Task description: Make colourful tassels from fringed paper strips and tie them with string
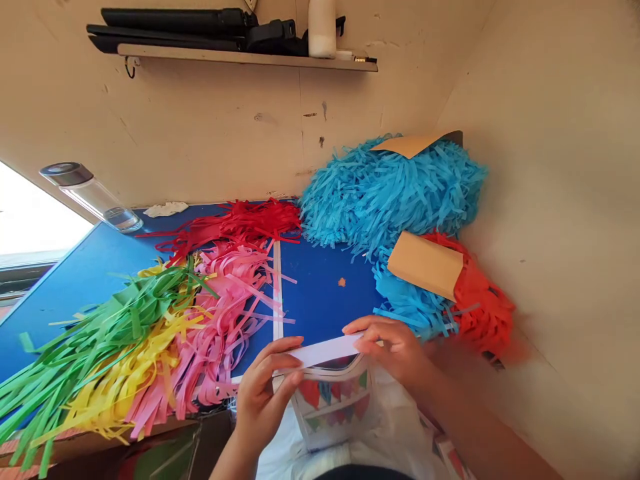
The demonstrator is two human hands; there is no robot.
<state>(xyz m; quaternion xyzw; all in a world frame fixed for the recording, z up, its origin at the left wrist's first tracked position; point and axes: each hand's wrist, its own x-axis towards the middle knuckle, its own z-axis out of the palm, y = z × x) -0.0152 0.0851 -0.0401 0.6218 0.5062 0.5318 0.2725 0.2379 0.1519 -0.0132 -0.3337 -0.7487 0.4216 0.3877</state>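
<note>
The left hand (263, 393) and right hand (395, 347) each pinch one end of a white paper strip (330, 350), holding it level just above a small carton (333, 400) printed with coloured flags, at the near edge of the blue tabletop (320, 287). To the left, loose paper strips lie in heaps: pink (225, 300), yellow (125, 373), green (100, 327), and red (235, 223) farther back. To the right, in the corner of the beige walls, sit a blue fringed pile (390, 190) and an orange-red one (483, 307), with a brown card (425, 265) leaning between them. A glass bottle (93, 197) stands at the far left. A shelf (250, 59) above carries black items and a white bottle (321, 27).
</note>
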